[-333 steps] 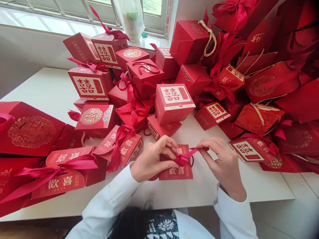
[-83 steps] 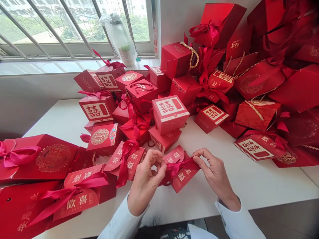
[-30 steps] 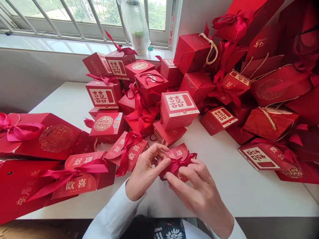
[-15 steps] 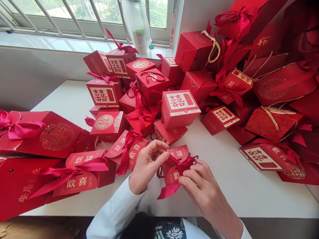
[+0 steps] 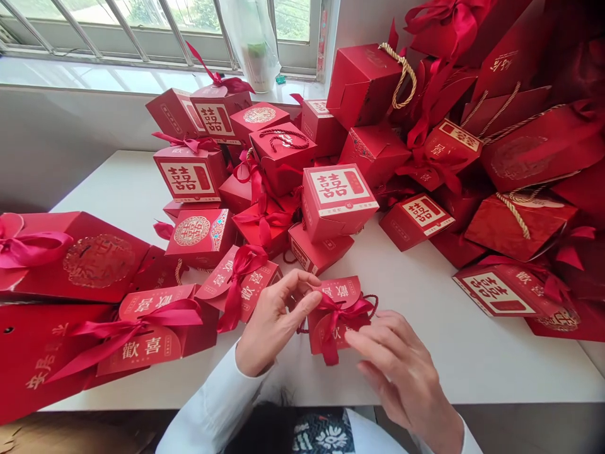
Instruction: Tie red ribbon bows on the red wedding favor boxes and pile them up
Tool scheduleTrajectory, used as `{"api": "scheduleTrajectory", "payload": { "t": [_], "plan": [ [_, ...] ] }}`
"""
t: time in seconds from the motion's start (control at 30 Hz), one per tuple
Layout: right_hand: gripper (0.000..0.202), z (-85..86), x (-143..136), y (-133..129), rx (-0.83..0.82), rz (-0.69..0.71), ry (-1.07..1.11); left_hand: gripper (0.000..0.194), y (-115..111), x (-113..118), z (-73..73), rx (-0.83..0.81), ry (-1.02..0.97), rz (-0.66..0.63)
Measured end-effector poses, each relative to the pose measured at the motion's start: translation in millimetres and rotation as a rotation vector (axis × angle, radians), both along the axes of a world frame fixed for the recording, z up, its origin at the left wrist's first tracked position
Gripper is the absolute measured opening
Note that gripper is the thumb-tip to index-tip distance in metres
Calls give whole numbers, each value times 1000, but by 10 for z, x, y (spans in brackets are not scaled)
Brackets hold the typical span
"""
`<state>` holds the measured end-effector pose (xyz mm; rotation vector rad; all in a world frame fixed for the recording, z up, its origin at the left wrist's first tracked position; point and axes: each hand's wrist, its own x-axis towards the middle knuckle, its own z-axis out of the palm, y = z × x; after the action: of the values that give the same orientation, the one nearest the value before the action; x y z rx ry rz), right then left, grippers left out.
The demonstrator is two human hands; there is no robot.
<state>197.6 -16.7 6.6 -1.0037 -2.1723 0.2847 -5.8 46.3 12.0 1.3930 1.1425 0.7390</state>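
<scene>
A small red gift box [image 5: 341,288] with a rounded flap and Chinese characters lies on the table in front of me. A dark pink ribbon [image 5: 347,312] is tied in a bow across it, one tail hanging down over the near edge. My left hand [image 5: 281,315] is curled at the box's left side, thumb and fingertips closed at the bow's left end; the exact grip is partly hidden. Just right of the box, my right hand [image 5: 397,366] is loosely curved with fingers apart and nothing in them. A dark red cord handle [image 5: 375,305] shows at the box's right side.
Many red gift boxes, such as a stacked one [image 5: 339,195], crowd the white table [image 5: 416,302] behind and right. Large ribboned boxes [image 5: 99,255] stand at left. On the windowsill is a cup in a plastic bag [image 5: 258,57].
My right hand has let go of the ribbon tail and moved slightly right and down. The tail now hangs straight down over the box. My left hand stays at the bow.
</scene>
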Motion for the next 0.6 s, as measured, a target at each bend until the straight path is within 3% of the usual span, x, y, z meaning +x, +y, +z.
{"api": "scheduleTrajectory", "payload": {
  "t": [0.13,0.23,0.47,0.6],
  "plan": [
    [34,-79,7,9,-31,-302,97,27,33,-5,125,128,197,-87],
    [30,-110,14,68,-140,-425,103,22,66,-6,154,239,309,-161],
    [16,-121,44,210,-329,-358,246,5,79,-2,103,207,270,-198],
    [11,-114,76,247,-383,-335,285,3,51,-12,129,296,271,-206]
  ]
}}
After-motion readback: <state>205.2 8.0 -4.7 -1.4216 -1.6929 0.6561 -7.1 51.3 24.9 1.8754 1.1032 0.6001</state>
